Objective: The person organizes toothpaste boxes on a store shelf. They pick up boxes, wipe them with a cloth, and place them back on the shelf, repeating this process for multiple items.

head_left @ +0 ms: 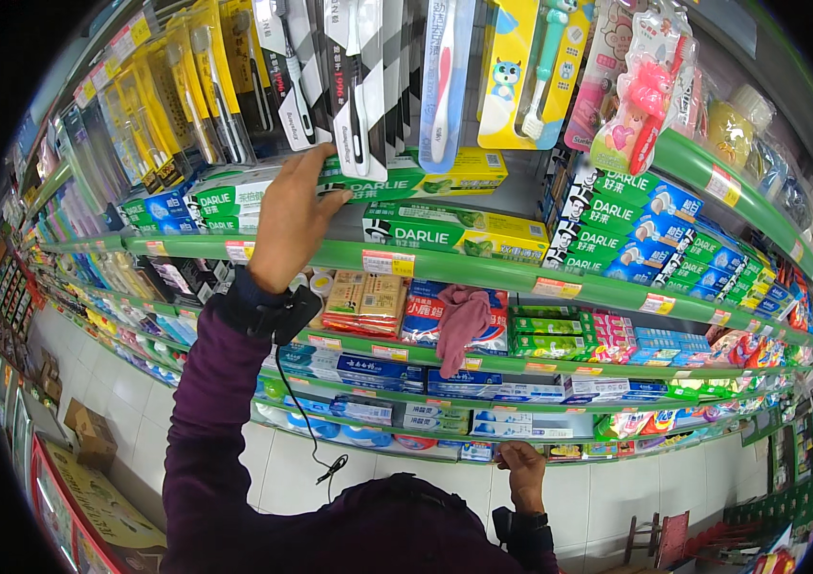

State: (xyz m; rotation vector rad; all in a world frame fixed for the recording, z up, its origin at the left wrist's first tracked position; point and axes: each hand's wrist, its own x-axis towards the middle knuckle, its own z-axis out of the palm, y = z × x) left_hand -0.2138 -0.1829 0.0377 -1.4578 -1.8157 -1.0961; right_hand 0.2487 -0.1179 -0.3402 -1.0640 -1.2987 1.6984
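My left hand point(300, 208) reaches up to the top shelf, its fingertips at a green Darlie toothpaste box point(385, 181), with the thumb near the box's end. Below it, a second green and yellow Darlie box point(457, 231) lies on the shelf. Toothbrush packs, one black and white point(356, 107) and one blue point(442, 86), hang just in front of the upper box. Whether the fingers grip the box is hard to tell. Low at the front, my right hand point(523, 470) hangs by the bottom shelf with its fingers curled; what is inside them cannot be seen.
Stacked Darlie boxes point(622, 215) stand to the right, under a hanging child's toothbrush pack point(643, 93). A pink cloth point(462, 323) drapes over the green shelf edge point(500, 276). A black cable point(299, 409) hangs from my left wrist. A cardboard box point(91, 434) and a red stool point(672, 538) stand on the floor.
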